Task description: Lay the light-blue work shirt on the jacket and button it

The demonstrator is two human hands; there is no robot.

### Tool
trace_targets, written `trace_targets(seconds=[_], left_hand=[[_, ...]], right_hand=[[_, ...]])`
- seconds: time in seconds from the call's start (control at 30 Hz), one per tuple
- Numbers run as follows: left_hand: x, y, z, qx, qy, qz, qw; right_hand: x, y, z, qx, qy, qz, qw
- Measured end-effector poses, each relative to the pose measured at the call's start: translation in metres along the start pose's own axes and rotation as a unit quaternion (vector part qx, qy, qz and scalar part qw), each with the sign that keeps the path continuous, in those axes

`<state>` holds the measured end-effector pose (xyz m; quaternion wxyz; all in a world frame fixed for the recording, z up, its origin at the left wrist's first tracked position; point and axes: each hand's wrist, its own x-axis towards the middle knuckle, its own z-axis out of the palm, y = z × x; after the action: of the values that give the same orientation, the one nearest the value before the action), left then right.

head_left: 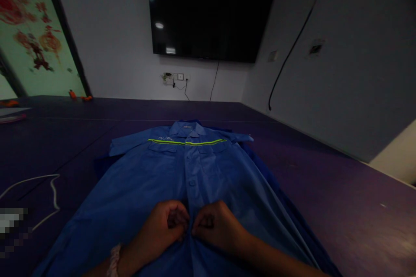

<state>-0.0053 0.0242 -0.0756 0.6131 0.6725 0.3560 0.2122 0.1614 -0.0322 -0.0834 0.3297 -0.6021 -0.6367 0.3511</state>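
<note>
A blue work shirt (208, 169) with a yellow reflective stripe across the chest lies flat, front up, on a dark purple table (325, 181), collar pointing away from me. My left hand (164, 225) and my right hand (217, 225) sit side by side on the shirt's lower button placket, fingers curled in and pinching the fabric edges together at the centre. A light band shows at my left wrist.
A white cord (48, 188) loops on the table at the left. More blue cloth (266, 169) lies under the shirt on its right side. A black wall screen (208, 11) hangs ahead. Small orange items (79, 95) sit at the far left table edge.
</note>
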Motion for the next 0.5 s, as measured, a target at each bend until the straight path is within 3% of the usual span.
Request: trace_targets(seconds=[0.17,0.5], left_hand=[[0.0026,-0.0019,0.0004,-0.047,0.005,-0.036,0.998],[-0.0016,0.0026,0.0039,-0.032,0.029,-0.009,0.999]], right_hand=[[-0.0001,-0.0005,-0.0003,-0.009,-0.002,0.004,1.0],[-0.001,-0.0032,-0.0031,0.082,-0.045,0.035,0.995]])
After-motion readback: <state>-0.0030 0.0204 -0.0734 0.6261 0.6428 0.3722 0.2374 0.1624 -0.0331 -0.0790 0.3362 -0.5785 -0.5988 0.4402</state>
